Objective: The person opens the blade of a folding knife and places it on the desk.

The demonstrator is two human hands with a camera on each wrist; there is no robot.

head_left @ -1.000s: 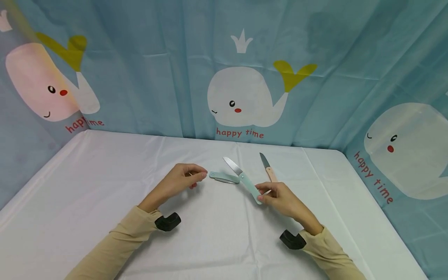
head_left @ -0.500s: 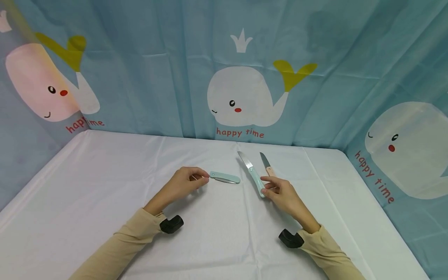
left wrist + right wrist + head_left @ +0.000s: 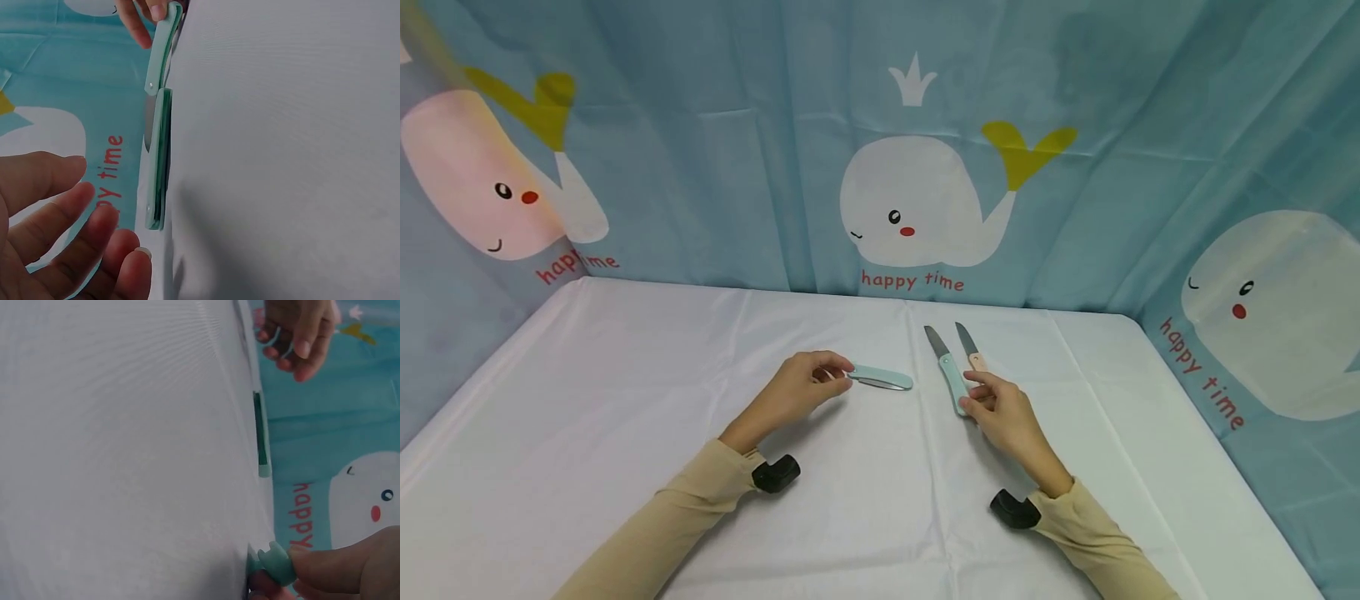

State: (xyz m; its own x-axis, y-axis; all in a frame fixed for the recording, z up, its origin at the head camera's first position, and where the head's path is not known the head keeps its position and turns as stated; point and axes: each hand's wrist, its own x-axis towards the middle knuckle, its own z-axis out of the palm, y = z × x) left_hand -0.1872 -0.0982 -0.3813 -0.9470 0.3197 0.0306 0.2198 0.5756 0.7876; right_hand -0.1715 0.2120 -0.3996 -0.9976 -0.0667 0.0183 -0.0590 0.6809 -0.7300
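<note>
In the head view my right hand [image 3: 1006, 410] pinches the handle end of an unfolded mint-green folding knife [image 3: 954, 385]. Its grey blade points away from me. The right wrist view shows the handle's butt between the thumb and fingers. Left of it a second mint-green folding knife [image 3: 883, 377] lies folded on the table, its blade edge showing along the handle. My left hand [image 3: 799, 390] hovers by this knife's left end. In the left wrist view those loosely bent fingers [image 3: 103, 237] hold nothing and stand apart from the folded knife [image 3: 159, 162].
A third folding knife [image 3: 967, 340], with a peach handle and dark blade, lies unfolded just right of the green one, partly behind my right hand. A white cloth covers the table [image 3: 865, 492]. A blue whale-print curtain [image 3: 737, 192] stands behind and at both sides.
The right hand has swung the unfolded green knife rightward, away from the folded one and alongside the peach knife. The left hand has shifted slightly right, towards the folded knife.
</note>
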